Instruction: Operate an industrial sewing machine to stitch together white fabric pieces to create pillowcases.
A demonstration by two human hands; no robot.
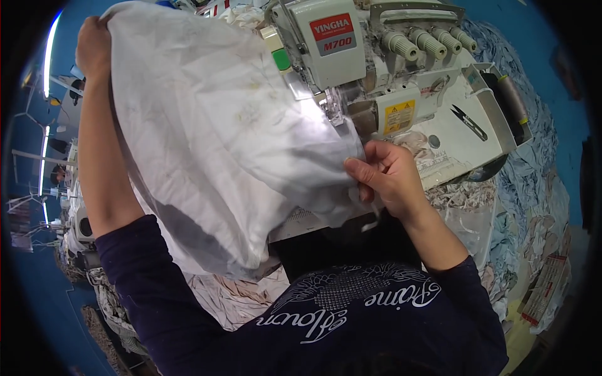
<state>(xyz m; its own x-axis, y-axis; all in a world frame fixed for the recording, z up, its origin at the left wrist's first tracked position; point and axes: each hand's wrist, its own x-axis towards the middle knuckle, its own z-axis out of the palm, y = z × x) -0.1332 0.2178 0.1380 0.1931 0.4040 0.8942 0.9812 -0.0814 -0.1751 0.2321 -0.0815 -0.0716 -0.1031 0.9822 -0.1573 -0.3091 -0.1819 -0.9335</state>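
A large piece of white fabric (207, 119) spreads from the upper left across to the serger (332, 47). At the far upper left, my left hand (94, 47) is closed on the fabric's edge and holds it out. My right hand (389, 175) pinches the near right edge between thumb and fingers, just in front of the lit presser foot (334, 108). The fabric's right border runs up to the foot. Where the needle meets the cloth is too bright and small to make out.
Thread snips (469, 122) lie on the machine bed at right, beside a white bin (501, 116) with a thread cone (513, 100). Tension dials (429, 42) line the machine's top. Heaped blue-grey cloth (530, 182) fills the right side, and pinkish cloth (241, 297) lies below.
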